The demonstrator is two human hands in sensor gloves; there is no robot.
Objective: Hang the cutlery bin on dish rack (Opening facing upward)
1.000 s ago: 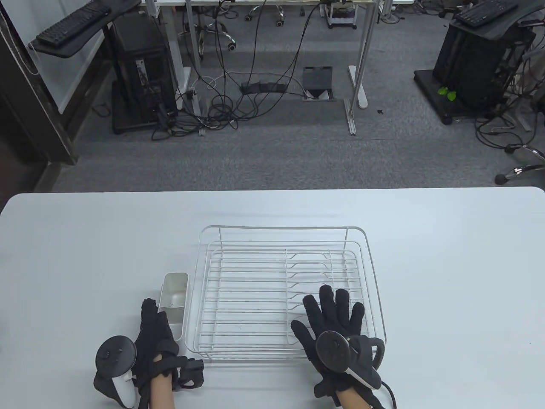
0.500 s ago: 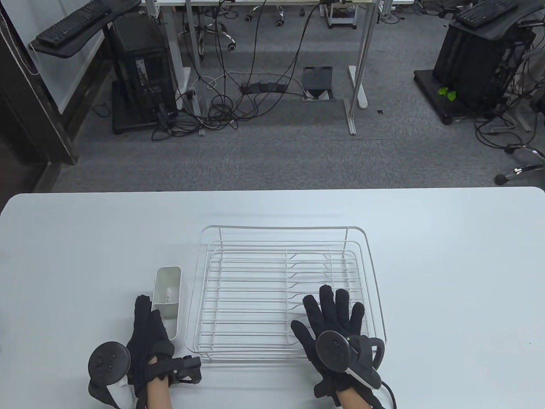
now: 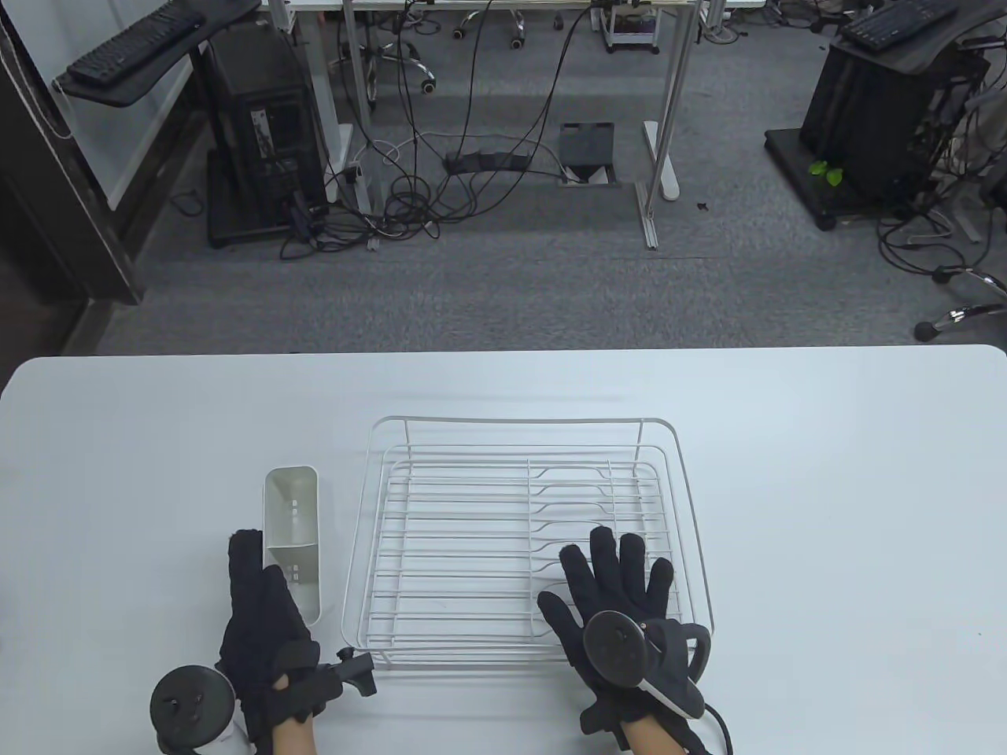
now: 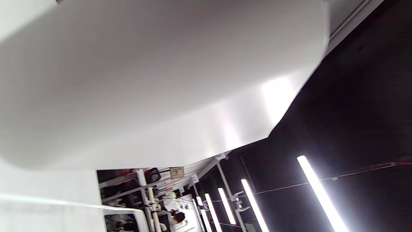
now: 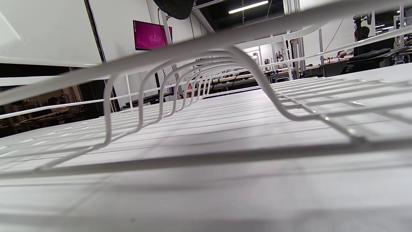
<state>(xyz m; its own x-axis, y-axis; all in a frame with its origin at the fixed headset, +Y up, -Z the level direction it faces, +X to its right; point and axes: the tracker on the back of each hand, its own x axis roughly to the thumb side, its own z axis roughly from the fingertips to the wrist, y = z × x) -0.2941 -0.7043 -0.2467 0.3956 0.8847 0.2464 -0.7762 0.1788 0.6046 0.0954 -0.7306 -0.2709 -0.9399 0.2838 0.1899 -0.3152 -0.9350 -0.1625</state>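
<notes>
The white cutlery bin [image 3: 293,535] is just left of the white wire dish rack [image 3: 522,422], apart from it. Its divided opening faces up toward the table view. My left hand [image 3: 261,602] holds the bin at its near end, with fingers along its left side; the thumb is hidden. In the left wrist view the bin's white wall [image 4: 154,83] fills most of the frame. My right hand [image 3: 617,570] rests flat with fingers spread on the rack's near right corner. The right wrist view shows the rack's wires [image 5: 206,64] close up.
The rack stands in the middle of the white table [image 3: 826,487]. The table's far edge runs across the table view, with grey floor, desks and cables beyond it.
My left hand has moved left and a little back with the bin, away from the rack's left side. More of the bin's opening now shows. My right hand has not moved.
</notes>
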